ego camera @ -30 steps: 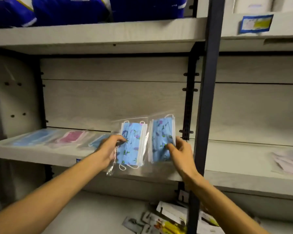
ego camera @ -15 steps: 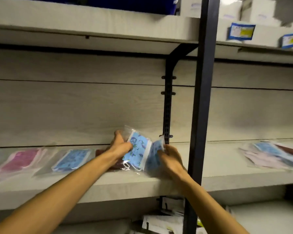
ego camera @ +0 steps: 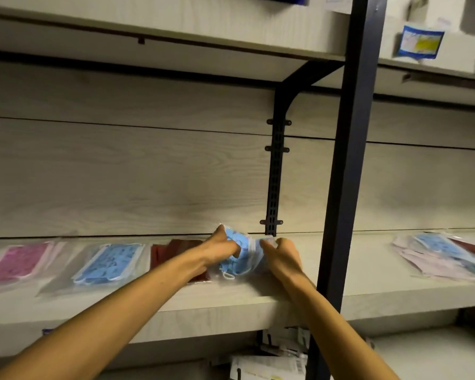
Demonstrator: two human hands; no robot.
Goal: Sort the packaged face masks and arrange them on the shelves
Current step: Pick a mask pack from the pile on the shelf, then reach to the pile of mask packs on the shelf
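On the shelf (ego camera: 258,294) lay a pink mask pack (ego camera: 14,260), a blue mask pack (ego camera: 109,264) and a dark red pack (ego camera: 176,249). The left hand (ego camera: 217,249) and right hand (ego camera: 281,257) both gripped the blue packs (ego camera: 240,259) between them, low over the shelf, long side pointing back.

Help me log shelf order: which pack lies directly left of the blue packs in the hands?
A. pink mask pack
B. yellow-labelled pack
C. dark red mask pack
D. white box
C: the dark red mask pack lies just left of the blue mask packs that the left hand and right hand grip.
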